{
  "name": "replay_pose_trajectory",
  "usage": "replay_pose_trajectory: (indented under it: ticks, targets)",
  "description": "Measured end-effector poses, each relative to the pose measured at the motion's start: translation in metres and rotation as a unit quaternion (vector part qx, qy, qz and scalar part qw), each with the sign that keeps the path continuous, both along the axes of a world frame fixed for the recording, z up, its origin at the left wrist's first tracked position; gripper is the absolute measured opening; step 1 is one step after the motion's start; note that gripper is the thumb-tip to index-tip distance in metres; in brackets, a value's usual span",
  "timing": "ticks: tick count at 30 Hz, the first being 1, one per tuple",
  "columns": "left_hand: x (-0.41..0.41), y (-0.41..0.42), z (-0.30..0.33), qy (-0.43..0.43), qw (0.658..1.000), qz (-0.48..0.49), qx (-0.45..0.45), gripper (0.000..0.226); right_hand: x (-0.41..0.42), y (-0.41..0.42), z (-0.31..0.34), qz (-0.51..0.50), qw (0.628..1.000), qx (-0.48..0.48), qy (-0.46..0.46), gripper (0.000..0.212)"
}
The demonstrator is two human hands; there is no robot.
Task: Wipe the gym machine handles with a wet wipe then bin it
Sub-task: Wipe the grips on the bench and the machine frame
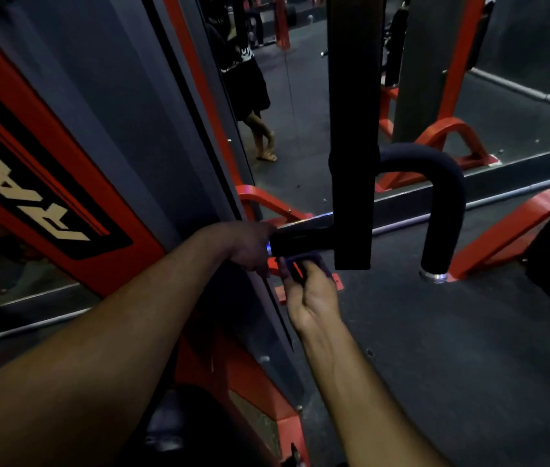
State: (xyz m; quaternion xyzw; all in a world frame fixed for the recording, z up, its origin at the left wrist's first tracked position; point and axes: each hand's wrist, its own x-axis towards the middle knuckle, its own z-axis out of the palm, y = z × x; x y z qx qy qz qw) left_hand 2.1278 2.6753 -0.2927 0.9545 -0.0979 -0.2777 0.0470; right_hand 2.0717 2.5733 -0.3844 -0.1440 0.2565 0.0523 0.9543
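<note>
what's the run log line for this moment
left hand: grips black foam handle end | right hand: presses pale wet wipe under it | stage: wiping

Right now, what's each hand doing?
Left hand: gripping the end of the handle.
Right hand: fingers curled round the wipe, held under the handle.

Black foam handle (303, 242), pale purple wipe (314, 264), red-and-grey machine frame (152, 136), dark speckled floor (469, 348)
</note>
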Motion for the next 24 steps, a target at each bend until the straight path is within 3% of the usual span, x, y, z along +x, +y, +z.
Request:
replay_pose_trajectory:
  ticks: [6, 10, 14, 16, 18, 21, 24]
  targets:
    - [-0.001, -0.002, -0.002, -0.031, 0.999, 0.002, 0.009, 0.072, 0.009, -0.012, -0.003, -0.043, 0.998, 0.049, 0.019, 0.029]
    - [-0.002, -0.009, -0.004, -0.035, 0.999, 0.011, 0.0, 0.064, 0.012, -0.008, -0.006, -0.069, 0.995, 0.075, -0.013, 0.027]
    - [-0.002, -0.013, -0.004, -0.048, 0.999, 0.002, 0.011, 0.051, 0.02, 0.005, -0.001, -0.084, 0.995, -0.043, -0.04, 0.034]
    - [-0.003, -0.013, -0.005, -0.05, 0.999, 0.0, -0.008, 0.042, 0.019, 0.012, 0.0, -0.054, 0.989, -0.125, -0.052, 0.036]
    - [-0.005, -0.015, -0.003, -0.055, 0.998, 0.0, -0.001, 0.047, 0.018, 0.016, -0.002, -0.008, 0.985, -0.16, -0.064, 0.037]
    - [-0.005, -0.02, -0.004, -0.065, 0.998, 0.009, 0.003, 0.059, 0.023, 0.005, 0.0, 0.016, 0.991, -0.119, -0.064, 0.036]
    - [-0.002, -0.025, -0.007, -0.082, 0.996, 0.016, 0.015, 0.051, 0.027, -0.008, -0.004, -0.048, 0.997, 0.009, -0.056, 0.034]
